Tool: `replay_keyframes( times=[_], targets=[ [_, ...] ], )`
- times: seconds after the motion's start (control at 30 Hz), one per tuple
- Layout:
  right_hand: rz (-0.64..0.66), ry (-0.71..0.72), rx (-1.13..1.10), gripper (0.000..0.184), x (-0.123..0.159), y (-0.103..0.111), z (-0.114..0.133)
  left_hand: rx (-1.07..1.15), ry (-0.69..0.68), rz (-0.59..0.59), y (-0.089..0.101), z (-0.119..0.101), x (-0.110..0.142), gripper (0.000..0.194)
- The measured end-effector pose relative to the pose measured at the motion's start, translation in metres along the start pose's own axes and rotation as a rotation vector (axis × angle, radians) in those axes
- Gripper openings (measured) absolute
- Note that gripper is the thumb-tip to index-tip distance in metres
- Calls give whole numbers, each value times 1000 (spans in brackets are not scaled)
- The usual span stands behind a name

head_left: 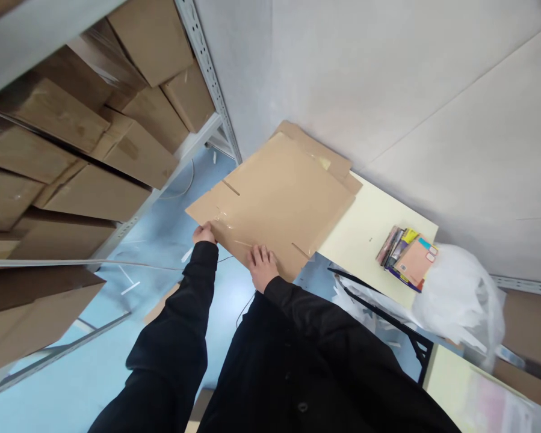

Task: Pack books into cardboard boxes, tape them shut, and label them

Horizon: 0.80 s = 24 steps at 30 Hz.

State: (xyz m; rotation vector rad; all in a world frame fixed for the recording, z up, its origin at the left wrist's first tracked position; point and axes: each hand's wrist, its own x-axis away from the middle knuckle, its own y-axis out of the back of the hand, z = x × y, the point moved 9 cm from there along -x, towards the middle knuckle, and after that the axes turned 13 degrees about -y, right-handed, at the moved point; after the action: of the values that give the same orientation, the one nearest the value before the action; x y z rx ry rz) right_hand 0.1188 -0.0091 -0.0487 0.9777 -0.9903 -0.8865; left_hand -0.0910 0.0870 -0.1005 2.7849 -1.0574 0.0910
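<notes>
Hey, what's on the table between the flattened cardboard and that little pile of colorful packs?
In the head view, between the flattened cardboard and the pile there's just pale tabletop, bare except for a small dark mark.

We see a black, long-sleeved garment (261, 373) with a round, dark button (302, 407) on its front and fainter specks near it, too small to make out. The left sleeve (175, 349) is creased and ends in a black cuff (206, 252); the right sleeve (328, 319) is just as plain and dark. Our left hand (204, 233) and right hand (262, 267) are bare.
</notes>
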Motion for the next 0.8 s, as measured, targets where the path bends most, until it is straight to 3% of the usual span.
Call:
replay_keyframes(
  times=[0.17, 0.27, 0.43, 0.57, 0.7, 0.8],
  targets=[
    [91, 84, -145, 64, -9, 26, -17, 164, 5, -118, -5, -27, 10, 11],
    [35, 62, -247, 58, -23, 64, -48, 252, -46, -134, -10, -54, 13, 8],
    [-432, -109, -239, 53, -33, 185, -133, 391, -232, -94, -19, -108, 12, 14],
    [-724, -122, -118, 61, -3, 296, -178, 491, -473, -14, -28, -167, 22, 33],
    [-847, -155, 47, 69, 54, 389, -194, 534, -652, 76, -39, -229, 45, 39],
    [-853, -232, 167, 67, 104, 427, -198, 628, -800, 171, -53, -278, 65, 36]
  ],
)
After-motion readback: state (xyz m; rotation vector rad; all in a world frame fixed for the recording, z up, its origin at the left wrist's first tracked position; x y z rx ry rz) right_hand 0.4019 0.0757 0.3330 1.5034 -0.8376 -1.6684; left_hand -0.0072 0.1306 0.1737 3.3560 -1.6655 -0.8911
